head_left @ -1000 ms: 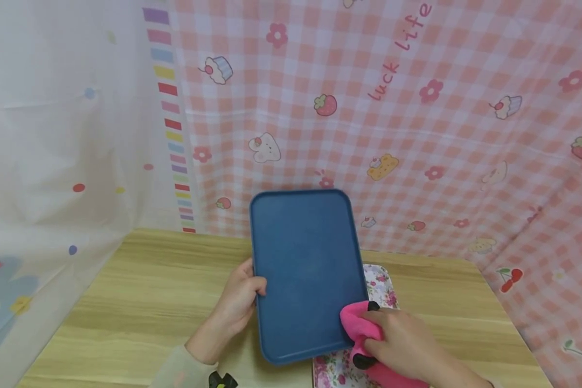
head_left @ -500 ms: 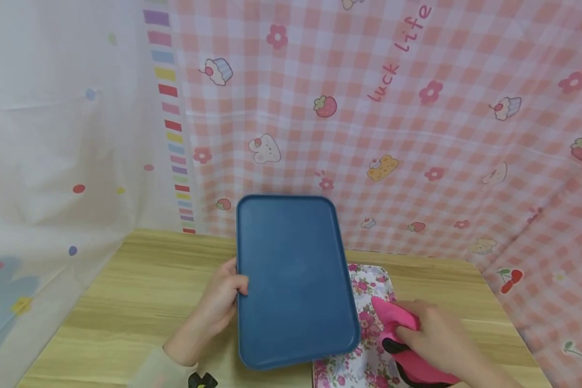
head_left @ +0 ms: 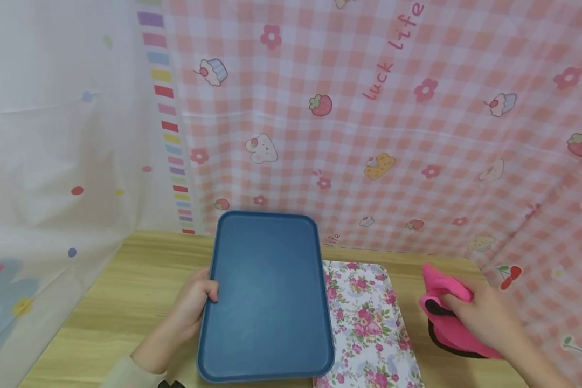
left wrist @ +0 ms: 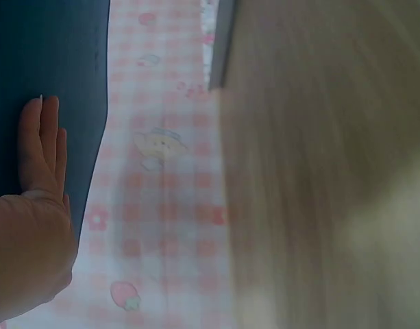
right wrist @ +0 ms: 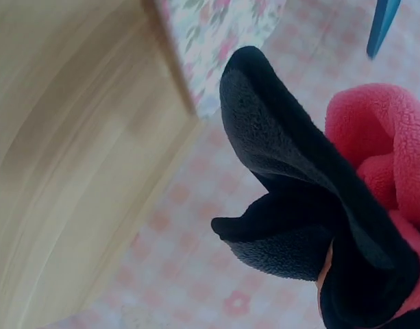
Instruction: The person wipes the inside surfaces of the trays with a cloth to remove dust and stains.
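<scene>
A blue rectangular tray point(head_left: 267, 302) with a raised rim is held up at a tilt, its inner face towards the head camera. My left hand point(head_left: 191, 302) grips its left edge, thumb over the rim; in the left wrist view the fingers point(left wrist: 51, 137) lie flat along its underside. Off to the right, my right hand point(head_left: 490, 312) holds a bunched cloth point(head_left: 453, 318), pink on one side and black on the other. The right wrist view shows the cloth's black folds point(right wrist: 285, 157) hanging loose, with most of that hand hidden behind them.
On the wooden table point(head_left: 111, 312) lies a board or tray with a floral print point(head_left: 368, 323), partly covered by the blue tray in the head view. A pink checked curtain point(head_left: 291, 118) closes off the back and right; a white one point(head_left: 53, 140) hangs at the left.
The cloth has come away from the blue tray's lower right corner and moved right with my right hand. My left hand has brought the tray left and lower, uncovering more of the floral print.
</scene>
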Tool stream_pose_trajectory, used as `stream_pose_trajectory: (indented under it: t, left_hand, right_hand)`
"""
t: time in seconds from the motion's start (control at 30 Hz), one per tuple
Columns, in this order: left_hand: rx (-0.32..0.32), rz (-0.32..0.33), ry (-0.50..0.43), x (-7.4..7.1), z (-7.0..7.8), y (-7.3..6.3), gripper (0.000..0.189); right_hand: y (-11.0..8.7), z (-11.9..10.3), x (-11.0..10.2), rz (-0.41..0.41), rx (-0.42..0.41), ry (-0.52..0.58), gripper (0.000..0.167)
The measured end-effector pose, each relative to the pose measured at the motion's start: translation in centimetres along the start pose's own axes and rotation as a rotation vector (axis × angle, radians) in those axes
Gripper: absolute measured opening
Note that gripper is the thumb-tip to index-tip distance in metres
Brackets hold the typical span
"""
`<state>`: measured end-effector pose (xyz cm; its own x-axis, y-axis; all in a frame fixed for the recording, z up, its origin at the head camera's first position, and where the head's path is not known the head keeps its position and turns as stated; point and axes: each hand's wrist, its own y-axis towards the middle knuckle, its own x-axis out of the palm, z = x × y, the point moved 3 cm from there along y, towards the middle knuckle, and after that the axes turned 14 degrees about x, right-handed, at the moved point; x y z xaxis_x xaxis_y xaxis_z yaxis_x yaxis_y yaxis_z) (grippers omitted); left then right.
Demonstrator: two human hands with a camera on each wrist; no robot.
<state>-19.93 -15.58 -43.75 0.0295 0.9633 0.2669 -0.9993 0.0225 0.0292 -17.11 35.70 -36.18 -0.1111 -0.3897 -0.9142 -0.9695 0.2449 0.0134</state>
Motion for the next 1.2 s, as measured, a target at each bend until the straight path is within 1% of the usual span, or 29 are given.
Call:
stream_pose_trajectory:
  t: [0.07, 0.2, 0.3, 0.4, 0.5, 0.57, 0.7, 0.8, 0.87, 1.0, 1.2]
  left_hand:
    - [-0.007, -0.002, 0.027, -0.6, -0.2, -0.1, 0.055]
    - [-0.017, -0.005, 0.082, -1.7, -0.4, -0.4, 0.057]
    - [-0.034, -0.001, 0.092, -2.5, -0.6, -0.5, 0.058]
    - [-0.051, -0.006, 0.09, -3.2, -0.8, -0.5, 0.057]
    - [-0.067, -0.035, 0.083, -3.9, -1.1, -0.4, 0.054]
    - [-0.077, -0.068, 0.082, -4.3, -1.3, -0.4, 0.051]
    - [-0.086, -0.14, 0.083, -4.9, -1.7, -0.2, 0.049]
    - [-0.093, -0.167, 0.085, -5.2, -2.0, -0.2, 0.051]
    - [-0.1, -0.173, 0.081, -5.4, -2.3, -0.2, 0.051]
    - [-0.119, -0.17, 0.085, -5.4, -2.6, -0.2, 0.048]
    - [-0.122, -0.185, 0.092, -5.4, -2.9, -0.3, 0.049]
  right_hand:
    - [0.6, 0.7, -0.4, 0.023, 0.019, -0.007, 0.047]
    - [1.7, 2.5, -0.6, 0.03, 0.059, -0.032, 0.06]
    - [2.5, 3.9, -0.5, 0.009, 0.086, -0.049, 0.064]
    - [3.2, 5.1, -0.4, 0.002, 0.101, -0.065, 0.064]
    - [3.6, 6.0, -0.1, 0.012, 0.109, -0.074, 0.064]
    - [3.9, 6.5, 0.2, 0.023, 0.107, -0.069, 0.062]
    - [4.1, 7.1, 0.7, 0.042, 0.095, -0.058, 0.06]
    - [4.3, 7.6, 1.3, 0.046, 0.079, -0.052, 0.057]
    - [4.5, 8.2, 1.9, 0.052, 0.058, -0.05, 0.055]
    - [4.9, 8.9, 3.0, 0.099, -0.01, -0.047, 0.05]
    - [4.9, 9.6, 4.4, 0.136, -0.056, -0.058, 0.048]
